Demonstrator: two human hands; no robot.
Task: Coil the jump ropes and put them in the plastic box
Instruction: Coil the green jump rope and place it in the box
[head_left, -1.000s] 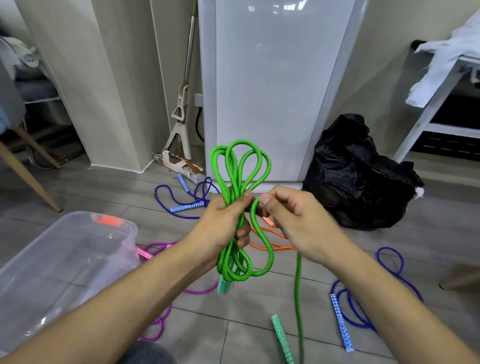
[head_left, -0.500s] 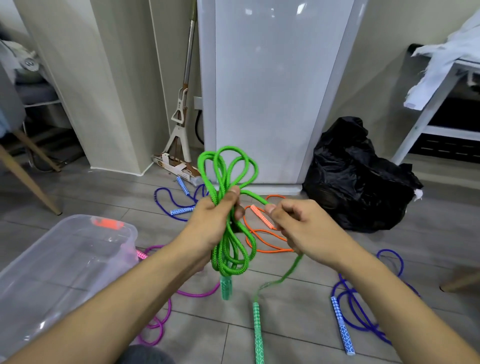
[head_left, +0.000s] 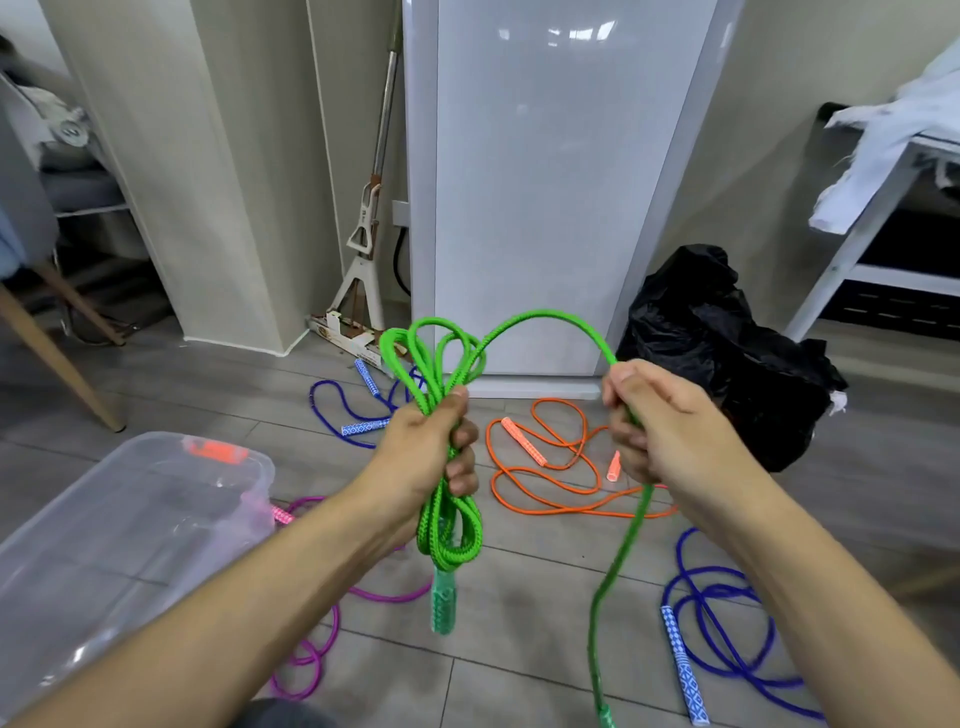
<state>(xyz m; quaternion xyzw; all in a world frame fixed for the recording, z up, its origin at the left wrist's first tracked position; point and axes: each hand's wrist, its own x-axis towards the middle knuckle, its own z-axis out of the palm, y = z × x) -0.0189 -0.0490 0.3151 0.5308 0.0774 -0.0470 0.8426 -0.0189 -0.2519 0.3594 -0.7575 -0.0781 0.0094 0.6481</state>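
Note:
My left hand (head_left: 434, 449) grips the middle of a bundle of loops of the green jump rope (head_left: 449, 525), with loops sticking out above and below the fist and one green handle (head_left: 443, 605) hanging under it. My right hand (head_left: 657, 423) holds the free strand of the same rope, which arcs from the bundle over to that hand and then hangs down to the floor. The clear plastic box (head_left: 104, 545) stands on the floor at the lower left.
On the floor lie an orange rope (head_left: 550, 470), a purple rope (head_left: 337, 623), a blue rope (head_left: 727, 629) at the right and another blue rope (head_left: 353, 410) farther back. A black bag (head_left: 727, 348) sits against the wall, with a mop (head_left: 363, 249) beside a white cabinet.
My right hand has moved away to the right, drawing the free green strand into a wide arc. The bundle in my left hand has stayed about in place.

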